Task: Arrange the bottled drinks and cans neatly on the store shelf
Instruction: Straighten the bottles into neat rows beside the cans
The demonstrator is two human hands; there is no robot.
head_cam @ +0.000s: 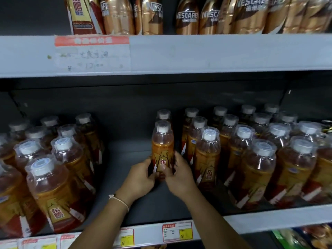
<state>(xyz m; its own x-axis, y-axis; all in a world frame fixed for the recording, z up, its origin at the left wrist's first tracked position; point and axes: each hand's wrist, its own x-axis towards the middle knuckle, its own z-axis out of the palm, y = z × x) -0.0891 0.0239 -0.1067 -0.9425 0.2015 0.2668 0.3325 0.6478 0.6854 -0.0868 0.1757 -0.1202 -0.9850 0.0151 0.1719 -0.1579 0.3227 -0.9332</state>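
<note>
Head view, single frame. Nearest me, the grey metal shelf lip (269, 220) carries red-and-yellow paper price tags (177, 232).

Past the lip, both forearms reach in. I read the left hand (139, 178) and right hand (179, 175) as curled round the lower label of one clear plastic bottle of amber drink with a white cap (162, 150); fingers are wrapped, not spread, and the right thumb presses on the label's front. A thin beaded bracelet (119, 201) sits on the left wrist.

The held bottle stands upright on the dark shelf floor (125, 203), in the open lane between the left block of matching amber bottles (53, 177) and the right block of matching amber bottles (251, 159). It is just in front of a second bottle of the same kind (163, 115); I cannot tell whether they touch.

Farther up, the upper grey shelf edge (215, 53) bears a faded handwritten price label (92, 54), with gold-brown coffee bottles (186, 17) above.

Risks, my judgement:
- Right knuckles sit close to the nearest right-block bottle; a sideways slide could knock it.
- Low grip on a tall bottle: a quick push could tip it backward into the one behind.
- Label could end up turned off front if the hands twist on letting go.
</note>
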